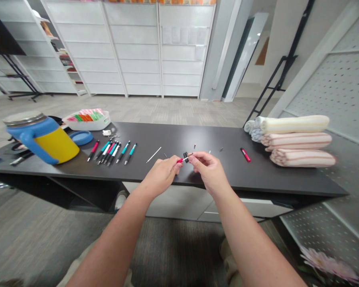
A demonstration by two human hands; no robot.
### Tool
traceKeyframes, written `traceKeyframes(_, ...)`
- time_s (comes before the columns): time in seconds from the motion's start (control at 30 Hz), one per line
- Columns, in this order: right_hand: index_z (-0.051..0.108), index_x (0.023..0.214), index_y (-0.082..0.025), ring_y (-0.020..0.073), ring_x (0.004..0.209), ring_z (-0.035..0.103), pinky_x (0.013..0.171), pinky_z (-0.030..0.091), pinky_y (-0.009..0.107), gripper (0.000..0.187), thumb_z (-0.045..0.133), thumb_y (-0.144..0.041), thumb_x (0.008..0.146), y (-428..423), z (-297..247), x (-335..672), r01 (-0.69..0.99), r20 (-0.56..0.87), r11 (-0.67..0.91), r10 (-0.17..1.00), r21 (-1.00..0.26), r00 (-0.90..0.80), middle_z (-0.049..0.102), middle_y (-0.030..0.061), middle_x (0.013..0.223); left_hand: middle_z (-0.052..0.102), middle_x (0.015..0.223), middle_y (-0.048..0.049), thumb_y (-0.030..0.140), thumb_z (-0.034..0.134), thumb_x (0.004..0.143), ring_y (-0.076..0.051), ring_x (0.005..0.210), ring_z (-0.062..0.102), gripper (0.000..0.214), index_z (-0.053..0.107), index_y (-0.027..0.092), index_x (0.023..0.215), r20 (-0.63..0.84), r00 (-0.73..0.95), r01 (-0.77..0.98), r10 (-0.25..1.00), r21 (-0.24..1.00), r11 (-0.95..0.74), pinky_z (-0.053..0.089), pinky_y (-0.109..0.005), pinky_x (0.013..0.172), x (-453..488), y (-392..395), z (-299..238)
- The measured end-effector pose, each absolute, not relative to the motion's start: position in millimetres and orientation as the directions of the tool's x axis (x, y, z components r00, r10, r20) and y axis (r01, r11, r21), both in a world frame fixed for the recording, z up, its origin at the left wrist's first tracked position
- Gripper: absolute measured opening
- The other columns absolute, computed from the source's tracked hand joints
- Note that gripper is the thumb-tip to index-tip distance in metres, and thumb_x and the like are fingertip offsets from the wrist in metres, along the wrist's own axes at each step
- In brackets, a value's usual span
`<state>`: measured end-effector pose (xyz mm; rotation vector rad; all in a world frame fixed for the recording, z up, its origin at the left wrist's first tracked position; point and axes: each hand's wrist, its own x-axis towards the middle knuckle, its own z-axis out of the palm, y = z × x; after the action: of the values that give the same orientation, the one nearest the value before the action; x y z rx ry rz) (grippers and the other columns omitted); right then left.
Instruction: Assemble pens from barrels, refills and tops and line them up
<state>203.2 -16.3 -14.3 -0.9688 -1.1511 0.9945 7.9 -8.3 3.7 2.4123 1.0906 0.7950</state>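
Note:
My left hand point(163, 173) is closed, its fingertips pinching a red pen part point(180, 161) from which a thin pale piece points right. Close against that tip, my right hand point(208, 167) is closed in a pinch; what lies between its fingers is too small to make out. Small black pieces point(185, 156) show between the two hands, but I cannot tell whether they are held or lie on the table. A thin white refill point(154, 154) lies left of my hands. To the right lies a red pen barrel point(245, 154).
Several red and teal pens point(109, 152) lie on the dark table point(155, 133). Further left are a blue-and-yellow mug point(52, 139), a blue lid point(81, 138) and a white basket point(89, 124) of colourful items. Rolled towels point(302, 141) are stacked right. Tiny parts point(194, 146) lie beyond my hands.

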Motion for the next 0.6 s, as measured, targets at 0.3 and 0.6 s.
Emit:
traceKeyframes(0.3, 0.079, 0.088, -0.022, 0.0152, 0.065, 0.06, 0.061, 0.05, 0.03, 0.034, 0.086, -0.054, 0.078, -18.0, -12.0, 203.1, -0.079, 0.264, 0.265, 0.964, -0.961, 0.016, 0.075, 0.0034, 0.079, 0.067, 0.087, -0.0002, 0.038, 0.031, 0.113, -0.019, 0.085, 0.065, 0.036, 0.055, 0.024, 0.09, 0.329, 0.566, 0.522, 0.756, 0.567, -0.637, 0.044, -0.034, 0.084, 16.6, -13.6, 2.7)
traceKeyframes(0.6, 0.08, 0.106, -0.022, 0.0231, 0.087, 0.063, 0.082, 0.053, 0.039, 0.032, 0.06, -0.045, 0.1, -13.9, -15.6, 218.2, 0.536, 0.495, 0.35, 0.856, -0.768, 0.151, 0.074, 0.0091, 0.099, 0.067, 0.092, -0.0006, 0.043, 0.029, 0.112, -0.015, 0.079, 0.061, 0.035, 0.056, 0.023, 0.105, 0.348, 0.36, 0.412, 0.866, 0.773, -0.482, 0.049, -0.028, 0.081, 6.8, -6.1, 1.0)
